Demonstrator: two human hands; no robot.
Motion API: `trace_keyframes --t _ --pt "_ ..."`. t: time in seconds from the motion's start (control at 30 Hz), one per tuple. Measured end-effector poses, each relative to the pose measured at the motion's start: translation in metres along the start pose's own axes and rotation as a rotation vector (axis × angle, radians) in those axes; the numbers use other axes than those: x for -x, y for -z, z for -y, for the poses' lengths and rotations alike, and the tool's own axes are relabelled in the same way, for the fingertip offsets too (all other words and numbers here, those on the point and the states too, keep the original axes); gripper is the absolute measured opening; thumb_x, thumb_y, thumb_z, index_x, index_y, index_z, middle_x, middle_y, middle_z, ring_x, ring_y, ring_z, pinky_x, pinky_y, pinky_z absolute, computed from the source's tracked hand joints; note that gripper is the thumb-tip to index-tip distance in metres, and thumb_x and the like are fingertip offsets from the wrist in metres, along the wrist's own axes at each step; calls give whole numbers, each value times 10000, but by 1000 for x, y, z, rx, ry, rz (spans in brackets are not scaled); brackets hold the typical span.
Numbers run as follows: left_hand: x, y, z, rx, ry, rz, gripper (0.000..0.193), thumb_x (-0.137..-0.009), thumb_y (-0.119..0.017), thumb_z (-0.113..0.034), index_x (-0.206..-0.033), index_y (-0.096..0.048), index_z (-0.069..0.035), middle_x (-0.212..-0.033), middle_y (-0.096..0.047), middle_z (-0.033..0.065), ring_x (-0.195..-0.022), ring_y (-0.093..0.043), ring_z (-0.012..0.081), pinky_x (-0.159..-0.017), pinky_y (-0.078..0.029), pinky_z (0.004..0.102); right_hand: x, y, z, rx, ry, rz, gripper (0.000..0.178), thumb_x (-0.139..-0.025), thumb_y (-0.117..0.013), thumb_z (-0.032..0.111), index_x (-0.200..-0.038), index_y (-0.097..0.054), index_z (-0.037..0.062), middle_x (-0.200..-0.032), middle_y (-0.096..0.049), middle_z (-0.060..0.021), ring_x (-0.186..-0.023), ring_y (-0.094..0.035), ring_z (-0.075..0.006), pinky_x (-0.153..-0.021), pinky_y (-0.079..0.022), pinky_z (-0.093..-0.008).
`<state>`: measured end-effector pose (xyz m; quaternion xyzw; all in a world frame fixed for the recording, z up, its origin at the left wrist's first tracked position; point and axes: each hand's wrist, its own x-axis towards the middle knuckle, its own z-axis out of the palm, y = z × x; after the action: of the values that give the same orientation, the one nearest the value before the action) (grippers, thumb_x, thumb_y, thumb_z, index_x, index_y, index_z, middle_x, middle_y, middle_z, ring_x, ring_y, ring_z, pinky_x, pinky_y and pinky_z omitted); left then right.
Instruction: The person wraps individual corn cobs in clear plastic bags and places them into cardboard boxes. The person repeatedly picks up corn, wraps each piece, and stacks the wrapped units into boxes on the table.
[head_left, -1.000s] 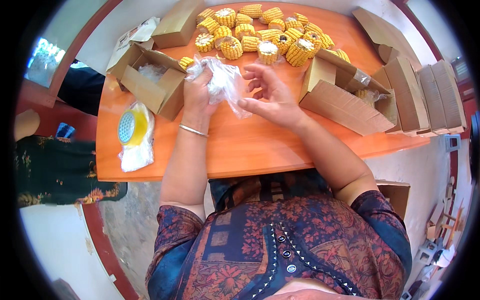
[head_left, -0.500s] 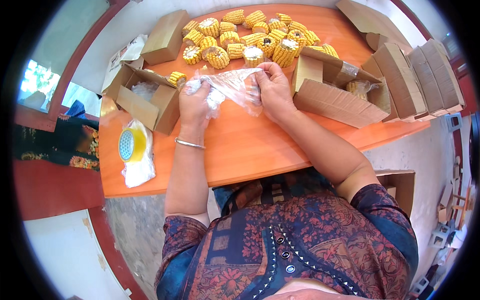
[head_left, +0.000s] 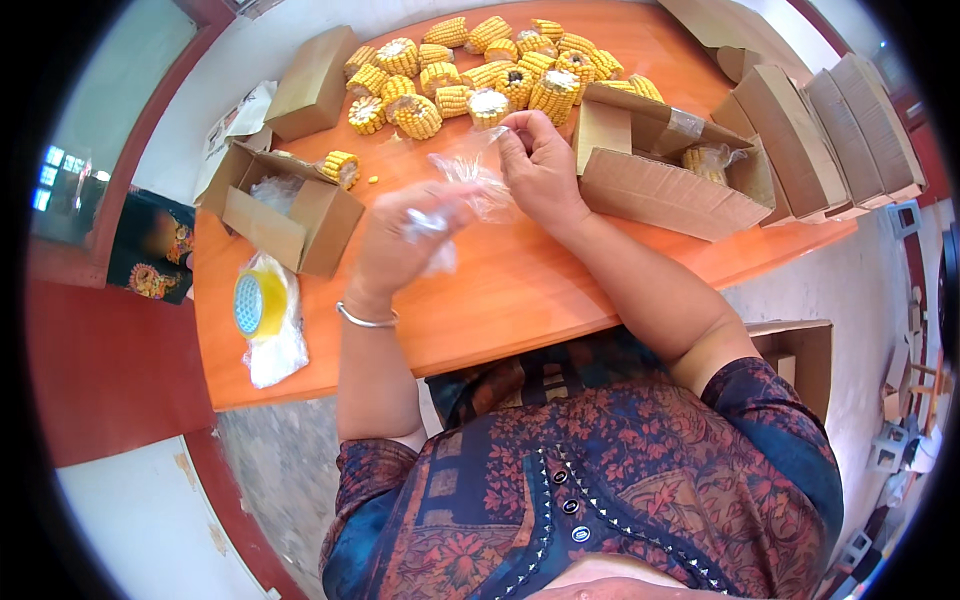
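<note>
A: Largest item?

B: The orange table (head_left: pixel 480 290). On its right side stands a long open carton (head_left: pixel 670 195) containing a wrapped corn piece (head_left: pixel 708 165); at left, a smaller open carton (head_left: pixel 330 230).

A: Condition of the hands?

B: The right hand (head_left: pixel 545 175) pinches clear plastic film (head_left: pixel 475 175) between thumb and fingers. The left hand (head_left: pixel 395 235) is blurred; it appears closed around crumpled plastic (head_left: pixel 427 225), though I cannot be certain.

A: Position of the film?

B: Between the hands, above the table.

A: Smaller items?

B: Cut corn pieces (head_left: pixel 553 95), clustered beyond the hands; a yellow tape roll (head_left: pixel 260 303), lower left; one loose kernel (head_left: pixel 374 180).
</note>
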<state>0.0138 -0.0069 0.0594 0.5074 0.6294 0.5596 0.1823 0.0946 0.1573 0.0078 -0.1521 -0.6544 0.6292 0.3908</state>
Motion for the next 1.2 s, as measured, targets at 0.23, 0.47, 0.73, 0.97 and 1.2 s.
trace_keyframes --t 0.23,0.47,0.73,0.97,1.2 --pt "-2 -13 -2 -768 -64 181 367 -757 -592 -20 -1089 -641 -166 -822 -588 90 -723 -609 317 -606 -496 412 2 0 7 -112 -81 86 55 -959 -504 94 -973 -504 41 -692 -499 29 -584 -435 -24 -493 -358 -185" --pt "-4 -9 24 -933 -51 -15 288 -771 -593 -42 -1047 -616 -122 -888 -584 90 -752 -615 311 -628 -518 412 4 0 17 -163 -133 106 41 -936 -536 78 -936 -529 37 -726 -522 28 -622 -452 -22 -524 -379 -194" --pt "-4 -3 20 -831 -106 -248 215 -760 -606 -24 -968 -631 -73 -899 -605 123 -804 -609 332 -672 -509 416 7 8 34 -202 -191 301 163 -877 -628 99 -1011 -557 40 -681 -506 53 -535 -412 -4 -448 -315 -182" --pt "-6 -2 20 -880 -144 -351 150 -740 -640 -49 -886 -609 -59 -864 -595 121 -785 -605 328 -645 -507 408 4 7 19 431 -74 213 250 -787 -658 64 -1018 -567 30 -666 -497 29 -602 -474 -50 -552 -405 -214" --pt "0 -10 -2 -822 -182 -112 109 -733 -642 -51 -833 -600 -60 -812 -594 114 -728 -605 329 -622 -503 413 -6 10 -5 482 53 59 210 -803 -520 -81 -977 -573 24 -882 -582 -38 -819 -548 -96 -718 -461 -241"
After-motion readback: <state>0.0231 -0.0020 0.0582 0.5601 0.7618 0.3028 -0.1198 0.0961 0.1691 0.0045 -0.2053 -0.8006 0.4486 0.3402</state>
